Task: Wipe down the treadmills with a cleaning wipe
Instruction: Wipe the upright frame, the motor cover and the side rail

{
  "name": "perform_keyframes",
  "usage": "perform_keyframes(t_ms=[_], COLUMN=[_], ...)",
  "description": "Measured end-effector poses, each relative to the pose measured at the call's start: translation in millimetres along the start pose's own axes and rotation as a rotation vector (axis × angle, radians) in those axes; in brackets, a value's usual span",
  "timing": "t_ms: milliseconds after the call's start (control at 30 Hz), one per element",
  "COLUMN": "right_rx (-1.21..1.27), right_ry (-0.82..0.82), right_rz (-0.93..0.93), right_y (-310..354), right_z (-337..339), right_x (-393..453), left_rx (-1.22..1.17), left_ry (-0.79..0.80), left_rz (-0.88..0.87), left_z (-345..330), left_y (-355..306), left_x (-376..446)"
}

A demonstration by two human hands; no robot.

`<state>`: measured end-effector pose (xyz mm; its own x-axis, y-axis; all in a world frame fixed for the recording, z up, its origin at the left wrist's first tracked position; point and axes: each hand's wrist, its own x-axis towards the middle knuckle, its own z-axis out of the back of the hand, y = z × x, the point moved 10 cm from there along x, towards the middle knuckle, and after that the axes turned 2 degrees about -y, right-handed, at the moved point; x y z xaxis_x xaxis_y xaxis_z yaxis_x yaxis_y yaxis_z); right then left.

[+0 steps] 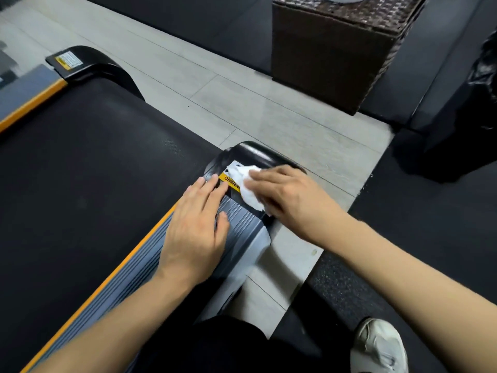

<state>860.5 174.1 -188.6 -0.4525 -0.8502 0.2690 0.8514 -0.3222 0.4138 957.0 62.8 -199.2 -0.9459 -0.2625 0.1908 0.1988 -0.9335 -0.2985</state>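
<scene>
- The right hand [285,195], just right of frame centre, presses a crumpled white cleaning wipe [248,191] onto the black end cap [258,154] at the rear corner of the treadmill [94,170]. The fingers lie flat over the wipe, and the thumb cannot be seen.
- The left hand [196,224] lies flat on the grey ribbed side rail [239,219] just left of the wipe, with its fingers straight, slightly spread and holding nothing. It looks like a brace.
- The wipe partly covers a yellow warning label [228,180], so light strokes along the label rather than against its edges would probably avoid lifting a corner.
- The cap is curved, so the person would do well to wrap the wipe over the rounded outer face toward the grey floor [242,103].
- The rail's grooves likely hold dust, so wiping along them should work better.
- A second end cap [88,63], in the upper left, looks untouched.
</scene>
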Motion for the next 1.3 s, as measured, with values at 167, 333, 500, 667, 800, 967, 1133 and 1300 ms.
perform_keyframes(t_ms=[167, 333, 500, 667, 800, 967, 1133, 1300], right_rx=[-0.147, -0.173, -0.138, -0.101, -0.066, -0.003, -0.012, -0.082], right_ry=[0.158, 0.173, 0.017, -0.099, -0.127, -0.122, -0.155, -0.165], right_rz=[-0.115, -0.200, -0.270, -0.363, -0.427, -0.449, -0.396, -0.327], right_y=[-12.1, -24.5, -23.4, -9.5, 4.6, 27.4, 44.5, 49.5], right_z=[21.6, 70.0, 182.1, 324.2, 434.9, 548.0, 634.6, 684.6], right_x=[1.1, 17.5, 33.8, 47.0, 60.6, 76.8, 107.4, 169.3], left_rx=[0.150, 0.193, 0.142, 0.084, 0.067, 0.069, 0.055, 0.064], left_ry=[0.073, 0.212, 0.209, 0.240, 0.242, 0.214, 0.114, 0.011], left_rz=[-0.042, 0.007, -0.021, 0.014, 0.005, 0.007, 0.065, 0.073], left_z=[2.9, 39.2, 124.9, 236.0, 330.8, 429.8, 514.5, 569.4], left_y=[-10.2, -44.2, -116.2, -192.1, -253.0, -310.3, -337.1, -347.2], left_x=[9.0, 31.4, 67.3, 116.7, 157.4, 205.3, 247.5, 289.3])
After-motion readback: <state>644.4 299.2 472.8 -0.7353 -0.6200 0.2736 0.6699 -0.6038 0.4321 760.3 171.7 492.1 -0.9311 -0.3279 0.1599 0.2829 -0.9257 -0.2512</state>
